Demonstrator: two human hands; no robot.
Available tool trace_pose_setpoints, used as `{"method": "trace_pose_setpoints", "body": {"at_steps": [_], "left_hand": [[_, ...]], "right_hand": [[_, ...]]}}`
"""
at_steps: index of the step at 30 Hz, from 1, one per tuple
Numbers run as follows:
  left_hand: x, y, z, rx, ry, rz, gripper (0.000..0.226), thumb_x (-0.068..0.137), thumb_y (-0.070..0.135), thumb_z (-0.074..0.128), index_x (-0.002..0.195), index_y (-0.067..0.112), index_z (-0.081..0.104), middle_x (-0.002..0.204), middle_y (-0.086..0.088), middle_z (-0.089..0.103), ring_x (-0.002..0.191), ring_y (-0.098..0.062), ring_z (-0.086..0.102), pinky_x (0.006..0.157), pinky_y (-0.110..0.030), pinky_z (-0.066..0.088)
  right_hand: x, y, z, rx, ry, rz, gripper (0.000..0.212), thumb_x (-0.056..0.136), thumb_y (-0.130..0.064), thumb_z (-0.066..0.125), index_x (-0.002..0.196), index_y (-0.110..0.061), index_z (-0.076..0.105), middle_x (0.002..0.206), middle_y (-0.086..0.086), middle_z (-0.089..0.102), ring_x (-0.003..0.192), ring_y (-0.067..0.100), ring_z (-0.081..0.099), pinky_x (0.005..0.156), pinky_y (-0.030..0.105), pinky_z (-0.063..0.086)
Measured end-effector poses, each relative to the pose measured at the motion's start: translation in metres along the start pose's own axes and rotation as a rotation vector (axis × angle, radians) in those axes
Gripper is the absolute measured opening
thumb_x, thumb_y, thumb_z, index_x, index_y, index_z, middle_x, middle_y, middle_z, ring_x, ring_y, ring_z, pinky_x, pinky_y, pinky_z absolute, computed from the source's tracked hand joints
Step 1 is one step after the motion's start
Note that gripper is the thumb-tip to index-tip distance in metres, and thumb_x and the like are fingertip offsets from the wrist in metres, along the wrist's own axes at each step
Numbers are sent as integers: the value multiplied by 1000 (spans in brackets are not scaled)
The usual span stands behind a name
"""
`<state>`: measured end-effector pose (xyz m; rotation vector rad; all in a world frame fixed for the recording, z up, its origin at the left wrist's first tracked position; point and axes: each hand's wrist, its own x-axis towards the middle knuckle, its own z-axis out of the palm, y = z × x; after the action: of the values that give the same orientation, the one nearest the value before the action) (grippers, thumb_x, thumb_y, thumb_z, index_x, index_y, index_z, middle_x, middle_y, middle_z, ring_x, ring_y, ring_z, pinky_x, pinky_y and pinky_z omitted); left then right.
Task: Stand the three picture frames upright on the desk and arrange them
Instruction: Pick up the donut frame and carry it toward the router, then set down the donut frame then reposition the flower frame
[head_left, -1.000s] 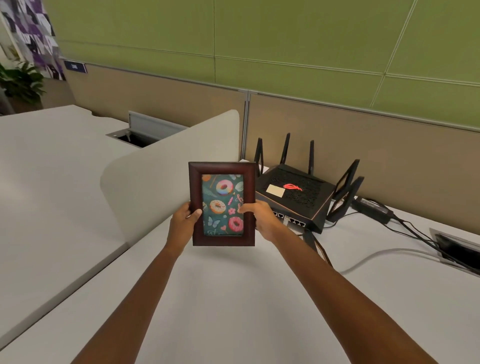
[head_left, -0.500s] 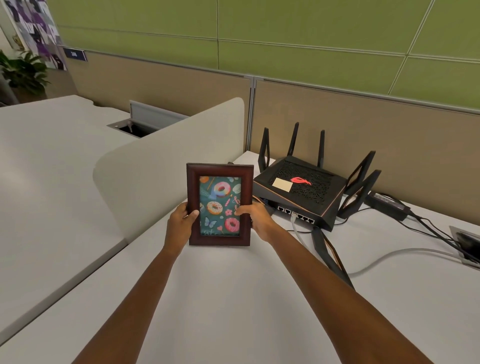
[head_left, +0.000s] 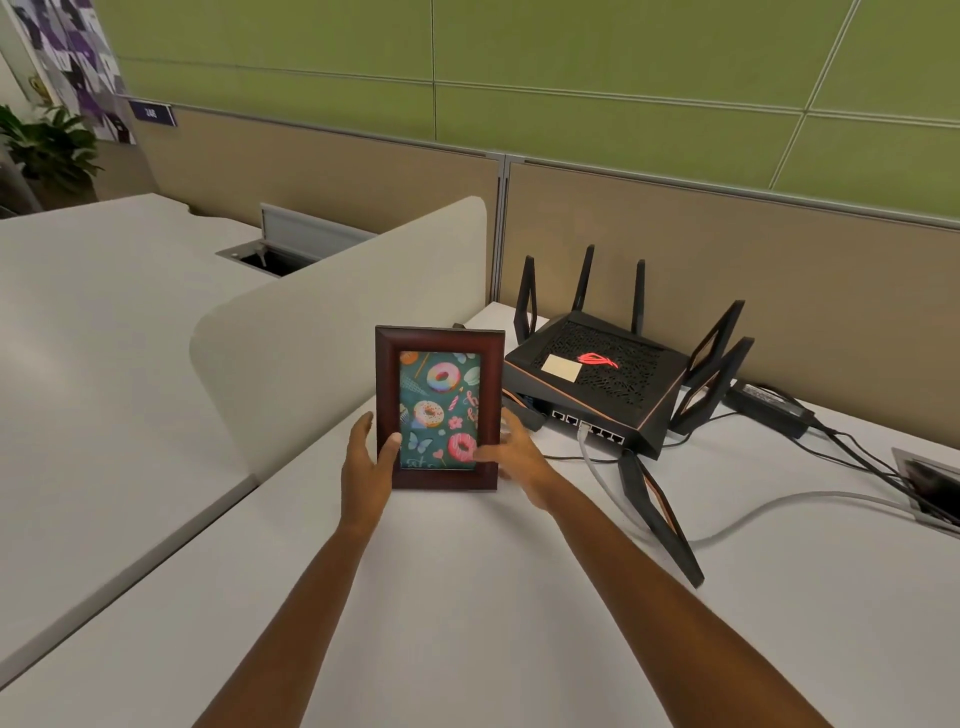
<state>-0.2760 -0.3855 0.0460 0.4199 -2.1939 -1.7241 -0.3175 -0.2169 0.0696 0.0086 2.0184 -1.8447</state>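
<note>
One picture frame (head_left: 439, 343), dark red wood around a donut print, stands upright on the white desk (head_left: 467, 597), close to the black router. My left hand (head_left: 368, 457) holds its lower left edge, thumb on the front. My right hand (head_left: 511, 452) holds the lower right edge, thumb lying across the glass, fingers spread behind. Its bottom edge rests on or just above the desk surface; I cannot tell which. No other picture frame is in view.
A black router (head_left: 602, 379) with several antennas sits right of the frame; one antenna (head_left: 660, 514) lies out across the desk. Cables and a power brick (head_left: 769, 410) run to a cable hatch (head_left: 930, 483). A beige divider panel (head_left: 322, 327) stands at the left.
The frame has come down and slightly nearer, from held in the air to the desk level. My fingers have loosened and spread on both sides. My view has tilted.
</note>
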Motion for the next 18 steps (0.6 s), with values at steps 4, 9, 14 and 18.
{"method": "trace_pose_setpoints", "body": {"at_steps": [4,9,14,18], "left_hand": [[-21,-9,4,96,68,-47,64,91,20,50,144,7,16,154,-13,21,141,-29,22,113,-40,26],[-61,-22,11,194,138,-53,65,91,19,50,143,4,13,154,-18,17,142,-32,17,117,-44,20],[-102,-21,28,348,29,35,62,92,18,46,143,1,14,154,-19,15,144,-30,12,117,-41,15],[-124,-7,43,459,-119,124,59,95,23,40,143,3,12,155,-14,12,145,-25,7,118,-36,10]], "right_hand": [[-22,28,-4,-136,78,1,87,80,-5,63,143,-14,3,148,18,28,134,30,32,104,40,35],[-60,61,-4,-325,158,-90,76,83,-7,60,142,-9,12,150,12,26,136,23,30,109,29,26],[-96,86,-13,-745,137,-203,60,92,-22,43,142,-16,12,154,3,19,141,18,19,115,28,14],[-120,88,-26,-849,141,-211,54,94,-25,36,142,-21,11,154,1,19,141,17,19,115,29,15]]}}
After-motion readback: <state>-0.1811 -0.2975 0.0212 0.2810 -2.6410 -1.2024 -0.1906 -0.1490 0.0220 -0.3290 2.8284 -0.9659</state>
